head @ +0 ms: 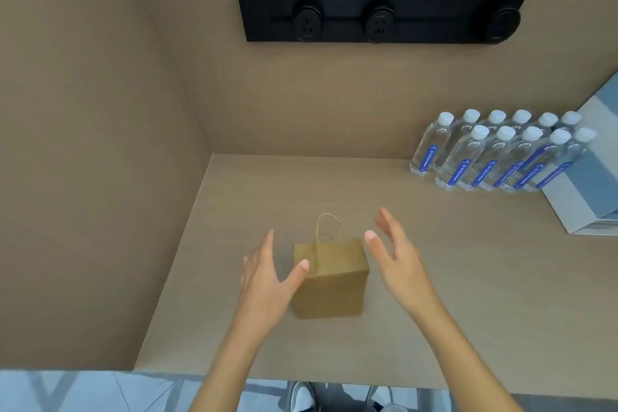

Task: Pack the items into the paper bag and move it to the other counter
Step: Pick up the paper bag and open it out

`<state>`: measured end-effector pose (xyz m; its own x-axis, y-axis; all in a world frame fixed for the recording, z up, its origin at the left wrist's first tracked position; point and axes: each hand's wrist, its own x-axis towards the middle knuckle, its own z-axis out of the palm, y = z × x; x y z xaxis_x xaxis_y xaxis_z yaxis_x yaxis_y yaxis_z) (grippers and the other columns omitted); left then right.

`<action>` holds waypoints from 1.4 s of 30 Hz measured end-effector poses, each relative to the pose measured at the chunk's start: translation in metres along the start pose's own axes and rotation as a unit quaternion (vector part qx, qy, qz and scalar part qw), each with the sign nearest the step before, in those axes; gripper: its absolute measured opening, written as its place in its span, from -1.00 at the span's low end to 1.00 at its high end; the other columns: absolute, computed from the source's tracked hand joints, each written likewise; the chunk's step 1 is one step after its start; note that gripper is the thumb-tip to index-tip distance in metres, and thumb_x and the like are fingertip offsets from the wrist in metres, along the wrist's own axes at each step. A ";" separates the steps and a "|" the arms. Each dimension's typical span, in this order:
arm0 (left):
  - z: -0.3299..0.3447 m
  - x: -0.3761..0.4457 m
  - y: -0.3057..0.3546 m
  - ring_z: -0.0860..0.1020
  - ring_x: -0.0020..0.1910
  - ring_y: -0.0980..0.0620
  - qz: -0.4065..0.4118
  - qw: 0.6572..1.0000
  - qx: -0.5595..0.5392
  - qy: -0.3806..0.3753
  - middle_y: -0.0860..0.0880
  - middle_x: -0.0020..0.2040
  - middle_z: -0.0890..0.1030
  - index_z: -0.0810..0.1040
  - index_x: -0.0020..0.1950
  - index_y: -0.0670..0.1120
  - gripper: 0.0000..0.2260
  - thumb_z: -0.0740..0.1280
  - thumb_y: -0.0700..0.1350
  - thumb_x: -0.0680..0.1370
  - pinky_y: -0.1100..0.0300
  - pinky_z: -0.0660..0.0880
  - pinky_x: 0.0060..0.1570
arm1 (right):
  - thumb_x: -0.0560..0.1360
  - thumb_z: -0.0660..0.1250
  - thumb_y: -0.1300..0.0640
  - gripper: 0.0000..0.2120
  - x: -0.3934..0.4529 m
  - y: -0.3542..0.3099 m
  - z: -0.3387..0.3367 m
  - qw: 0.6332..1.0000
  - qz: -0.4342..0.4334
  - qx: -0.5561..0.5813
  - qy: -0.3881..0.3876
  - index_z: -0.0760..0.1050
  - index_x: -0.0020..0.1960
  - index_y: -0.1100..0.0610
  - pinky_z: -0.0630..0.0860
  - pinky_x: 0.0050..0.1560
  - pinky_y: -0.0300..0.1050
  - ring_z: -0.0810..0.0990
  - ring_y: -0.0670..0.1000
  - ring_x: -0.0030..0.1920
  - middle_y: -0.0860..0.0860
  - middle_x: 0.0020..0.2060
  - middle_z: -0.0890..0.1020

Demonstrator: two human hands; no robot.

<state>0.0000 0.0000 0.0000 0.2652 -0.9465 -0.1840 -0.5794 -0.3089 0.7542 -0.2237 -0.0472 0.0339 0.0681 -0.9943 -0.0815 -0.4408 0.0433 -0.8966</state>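
A small brown paper bag (331,278) stands upright on the beige counter (468,294), its top folded closed and one thin handle loop sticking up. My left hand (267,281) is just left of the bag, fingers spread, the thumb tip in front of the bag's upper left corner. My right hand (398,254) hovers to the bag's right, fingers apart, a small gap between it and the bag. Neither hand holds anything. What the bag contains is hidden.
Several water bottles (498,154) with white caps and blue labels stand in rows at the back right, next to a white and blue box (588,184). A black socket strip (381,15) hangs on the back wall. A side wall closes the left.
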 end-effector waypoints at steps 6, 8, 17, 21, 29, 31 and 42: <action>0.009 0.005 -0.002 0.57 0.21 0.01 -0.035 0.992 -0.083 -0.088 -0.04 0.18 0.63 0.63 0.16 -0.04 -0.44 0.35 0.31 0.34 0.04 0.48 0.21 | 0.56 0.31 -0.05 -0.60 0.000 0.019 0.012 0.992 0.092 0.011 -0.087 0.53 0.30 0.16 0.38 0.07 -0.39 0.55 -0.14 0.18 -0.08 0.17 0.62; 0.011 0.004 -0.001 0.63 0.08 0.05 -0.016 0.988 -0.130 -0.084 -0.01 0.06 0.68 0.67 -0.02 0.05 -0.68 0.43 0.20 0.35 0.08 0.55 0.10 | 0.54 0.34 -0.04 -0.70 -0.004 0.023 0.014 0.990 0.089 0.037 -0.103 0.62 0.16 0.12 0.45 -0.10 -0.49 0.63 -0.17 0.08 -0.11 0.05 0.70; 0.018 0.005 0.000 0.64 0.00 0.02 -0.002 0.970 -0.238 -0.043 0.03 -0.13 0.73 0.63 -0.16 -0.03 -0.88 0.52 -0.21 0.42 0.08 0.56 0.00 | 0.44 0.49 0.14 -0.89 -0.011 0.030 0.014 0.985 0.074 0.130 -0.082 0.67 -0.03 0.08 0.54 0.00 -0.19 0.67 -0.11 -0.04 -0.09 -0.09 0.75; 0.022 0.006 0.002 0.64 -0.01 0.03 0.006 0.981 -0.192 -0.031 0.04 -0.12 0.72 0.60 -0.18 0.00 -0.82 0.50 -0.26 0.41 0.08 0.55 0.01 | 0.40 0.50 0.28 -0.86 -0.012 0.033 0.014 0.987 0.047 0.139 -0.063 0.66 -0.08 0.10 0.57 0.00 -0.17 0.68 -0.03 -0.01 -0.03 -0.11 0.75; 0.034 0.010 -0.001 0.57 -0.23 -0.05 0.097 0.987 -0.095 0.085 -0.01 -0.26 0.63 0.58 -0.25 -0.06 -0.76 0.44 -0.41 0.34 0.09 0.52 -0.22 | 0.42 0.35 0.50 -0.58 -0.027 0.031 0.024 0.990 -0.130 -0.036 -0.034 0.65 -0.01 0.00 0.47 -0.13 -0.19 0.54 -0.05 -0.14 0.03 -0.19 0.53; 0.036 0.011 0.000 0.57 -0.17 -0.05 0.128 0.980 -0.087 0.123 -0.02 -0.16 0.60 0.57 -0.22 0.09 -0.59 0.36 -0.47 0.33 0.14 0.51 -0.19 | 0.42 0.32 0.49 -0.57 -0.032 0.032 0.028 0.982 -0.168 -0.074 -0.038 0.66 0.14 0.08 0.46 -0.15 -0.19 0.51 0.01 -0.13 0.03 -0.19 0.47; 0.039 -0.010 0.024 0.61 0.17 0.11 0.046 0.955 -0.284 -0.079 0.00 0.20 0.64 0.45 0.39 -0.07 -0.43 0.52 -0.07 0.41 0.24 0.52 0.14 | 0.55 0.19 0.15 -0.68 -0.042 0.039 0.057 0.984 -0.126 -0.127 -0.020 0.32 0.27 -0.09 0.43 -0.24 -0.29 0.48 -0.22 -0.25 -0.28 -0.01 0.33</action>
<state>-0.0463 -0.0018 -0.0049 0.0878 -0.9833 -0.1592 -0.0721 -0.1657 0.9835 -0.1923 0.0014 -0.0225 0.2364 -0.9656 0.1083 -0.6152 -0.2350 -0.7525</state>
